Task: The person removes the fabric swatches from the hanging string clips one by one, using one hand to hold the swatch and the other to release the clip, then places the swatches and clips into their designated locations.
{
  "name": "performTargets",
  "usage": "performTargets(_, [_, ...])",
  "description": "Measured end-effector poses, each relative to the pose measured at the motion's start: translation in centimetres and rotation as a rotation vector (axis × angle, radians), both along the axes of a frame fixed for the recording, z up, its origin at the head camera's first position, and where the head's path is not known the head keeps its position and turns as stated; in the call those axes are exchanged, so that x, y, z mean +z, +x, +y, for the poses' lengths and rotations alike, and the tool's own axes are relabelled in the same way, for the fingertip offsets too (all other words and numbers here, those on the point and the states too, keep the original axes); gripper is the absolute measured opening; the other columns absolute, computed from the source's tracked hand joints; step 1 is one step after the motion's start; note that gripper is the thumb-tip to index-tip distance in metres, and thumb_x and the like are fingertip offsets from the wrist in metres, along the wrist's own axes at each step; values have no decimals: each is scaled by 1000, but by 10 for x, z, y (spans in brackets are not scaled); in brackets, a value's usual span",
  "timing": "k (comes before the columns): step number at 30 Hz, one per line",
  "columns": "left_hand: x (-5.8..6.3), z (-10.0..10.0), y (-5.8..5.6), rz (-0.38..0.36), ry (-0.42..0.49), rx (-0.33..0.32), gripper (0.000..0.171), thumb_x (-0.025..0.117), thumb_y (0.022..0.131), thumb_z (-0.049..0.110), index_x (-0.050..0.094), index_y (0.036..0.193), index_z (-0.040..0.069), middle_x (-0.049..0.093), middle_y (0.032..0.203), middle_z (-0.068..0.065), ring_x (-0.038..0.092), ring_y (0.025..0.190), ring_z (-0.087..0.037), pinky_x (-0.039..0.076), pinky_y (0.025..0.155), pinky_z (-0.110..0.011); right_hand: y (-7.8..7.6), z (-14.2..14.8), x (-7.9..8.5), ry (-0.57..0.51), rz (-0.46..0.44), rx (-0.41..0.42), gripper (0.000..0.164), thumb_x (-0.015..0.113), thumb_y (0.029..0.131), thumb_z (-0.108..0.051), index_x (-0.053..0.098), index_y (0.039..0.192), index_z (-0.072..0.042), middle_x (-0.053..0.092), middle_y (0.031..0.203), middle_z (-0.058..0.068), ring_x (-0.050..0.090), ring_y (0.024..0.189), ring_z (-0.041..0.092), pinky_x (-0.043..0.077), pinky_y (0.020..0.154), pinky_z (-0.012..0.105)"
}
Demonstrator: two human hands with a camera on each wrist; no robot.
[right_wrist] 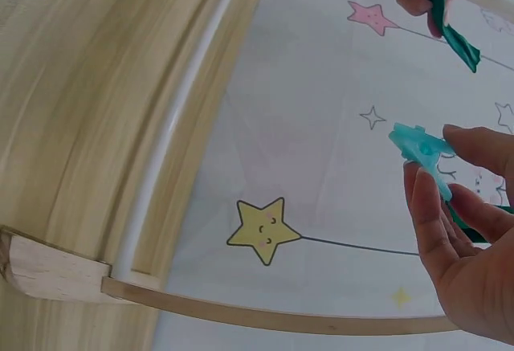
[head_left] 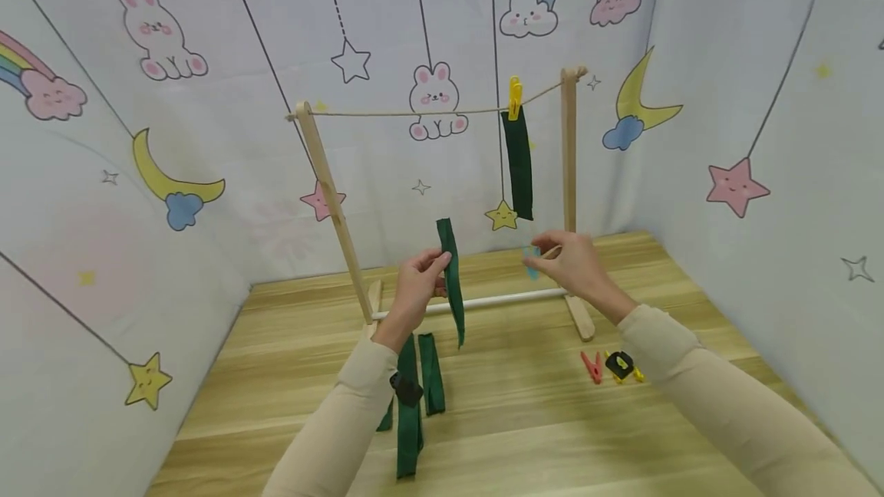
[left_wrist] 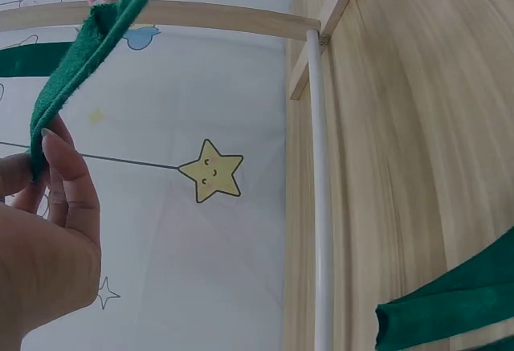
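From my end, the long green cloth strip point(left_wrist: 76, 70) looks matt and fuzzy, the pale-blue plastic clothespin point(right_wrist: 411, 140) smooth and translucent. Near the far edge of the wood-grained table point(head_left: 525, 390) I see a smooth bare-wood frame point(head_left: 569, 152), a glossy white tube point(head_left: 511, 299) and thin matt cord point(head_left: 387, 113).

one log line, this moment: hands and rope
left hand: holds green cloth strip | right hand: pinches light-blue clothespin | rope: yellow clothespin holds another green strip

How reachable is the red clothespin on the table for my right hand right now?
Probably yes: the red clothespin lies uncovered on the table, but the right hand pinches a blue clothespin it would likely have to release first.
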State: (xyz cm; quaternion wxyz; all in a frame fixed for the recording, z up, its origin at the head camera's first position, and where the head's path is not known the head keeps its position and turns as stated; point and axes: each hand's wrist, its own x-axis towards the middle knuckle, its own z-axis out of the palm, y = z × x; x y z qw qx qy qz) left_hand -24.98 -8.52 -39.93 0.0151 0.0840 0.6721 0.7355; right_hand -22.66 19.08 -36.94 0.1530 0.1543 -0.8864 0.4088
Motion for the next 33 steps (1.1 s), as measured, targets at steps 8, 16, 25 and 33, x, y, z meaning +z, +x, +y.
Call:
performTargets(8, [-23,-2,6,-47,-14,28,34,64,101,20,65,126,-2,65,97,-6,59,55,-11,52,52,-24,6,6,-22,58,-103,-17,34,76,90,-23,72,111,4,70,110,19,70,84,26,55,62,34])
performTargets(16, [-47,-6,15,-98,-29,30,39,62,101,20,60,133,-3,65,111,-14,57,55,-10,51,52,-23,10,11,-48,113,-144,27,26,77,88,-18,75,106,0,68,109,19,60,75,21,47,55,31])
performTargets(25, [-77,-11,27,-159,-95,35,44,62,101,22,57,137,-3,61,122,-18,56,57,-9,53,56,-27,16,17,-78,152,-201,80,22,77,87,-15,75,103,1,70,102,19,68,84,27,56,67,37])
performTargets(33, [-88,-14,34,-222,-132,-4,47,60,102,22,52,139,-5,57,128,-21,57,59,-12,56,62,-35,22,21,-98,191,-245,80,21,78,82,-8,76,100,3,71,91,17,68,81,26,56,66,36])
